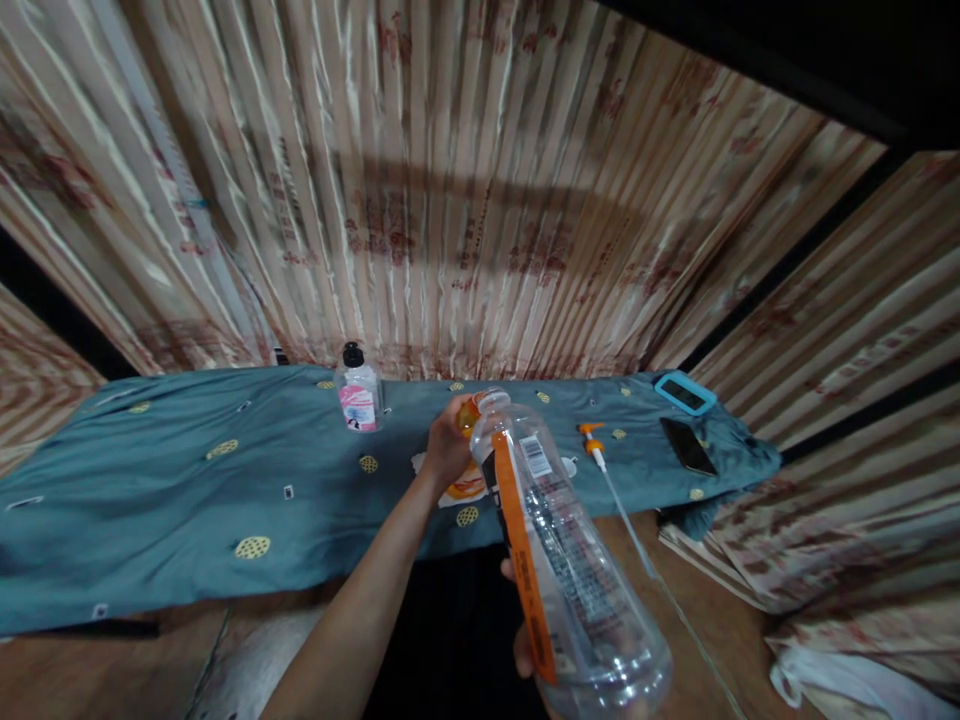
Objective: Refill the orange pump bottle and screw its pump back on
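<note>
Clear plastic bottle (570,560) with an orange label strip is held up in front of the teal cloth (187,490), tilted so its open neck points away toward the curtain. It looks empty — so light, I judge, and thin-walled enough to dent under a hard squeeze; its smooth sides may be slippery. The broad base and the waist just above it seem the firmest places to grip, leaving the neck free.

The right hand (536,650) is wrapped round the bottle's lower body from underneath, only a few fingertips showing. The left hand (448,445) is closed at the bottle's mouth, pinching what looks like an orange cap (469,415) — whether the cap touches the neck I cannot tell.

Beyond the bottle's mouth, on the cloth, stands a small bottle with a black cap (358,400). Right of the big bottle lies an orange pump tube (607,480), and farther right a dark phone (688,446) and a blue-edged device (683,393).
</note>
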`<move>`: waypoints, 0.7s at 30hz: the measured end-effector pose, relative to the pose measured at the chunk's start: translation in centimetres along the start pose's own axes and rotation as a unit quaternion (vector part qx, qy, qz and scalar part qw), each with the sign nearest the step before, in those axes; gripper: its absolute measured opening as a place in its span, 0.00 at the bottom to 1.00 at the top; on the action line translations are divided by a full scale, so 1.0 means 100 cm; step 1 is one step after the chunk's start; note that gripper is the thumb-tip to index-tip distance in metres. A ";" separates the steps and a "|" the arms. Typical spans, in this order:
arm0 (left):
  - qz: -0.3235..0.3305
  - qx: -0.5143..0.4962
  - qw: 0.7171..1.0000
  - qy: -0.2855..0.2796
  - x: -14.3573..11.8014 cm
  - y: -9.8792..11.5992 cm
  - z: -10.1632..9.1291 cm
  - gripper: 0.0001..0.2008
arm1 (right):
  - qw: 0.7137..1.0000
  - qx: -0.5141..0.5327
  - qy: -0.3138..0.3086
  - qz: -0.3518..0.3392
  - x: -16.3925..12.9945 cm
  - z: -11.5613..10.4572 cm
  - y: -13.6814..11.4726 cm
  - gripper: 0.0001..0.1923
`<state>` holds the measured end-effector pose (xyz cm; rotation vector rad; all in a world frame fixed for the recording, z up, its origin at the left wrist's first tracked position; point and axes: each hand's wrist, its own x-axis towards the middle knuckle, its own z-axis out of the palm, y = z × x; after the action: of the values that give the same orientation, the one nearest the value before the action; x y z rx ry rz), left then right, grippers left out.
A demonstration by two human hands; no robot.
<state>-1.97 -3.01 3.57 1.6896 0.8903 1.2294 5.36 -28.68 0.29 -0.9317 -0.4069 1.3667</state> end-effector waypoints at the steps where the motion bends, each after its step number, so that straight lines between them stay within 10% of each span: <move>1: 0.000 0.000 1.000 -0.001 0.000 0.000 0.000 0.16 | 1.000 0.001 -0.005 0.007 0.003 -0.005 -0.001 0.20; 11: -0.009 0.004 1.000 0.000 0.001 0.001 0.000 0.14 | 0.997 -0.002 -0.079 0.011 0.013 -0.040 -0.008 0.43; 21: 0.002 0.006 1.000 0.000 0.001 -0.003 0.000 0.17 | 0.999 0.006 0.007 -0.034 0.003 0.000 -0.001 0.19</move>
<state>-1.93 -2.84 3.28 1.7015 0.8963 1.2280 5.54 -28.42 0.30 -0.9086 -0.4156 1.2988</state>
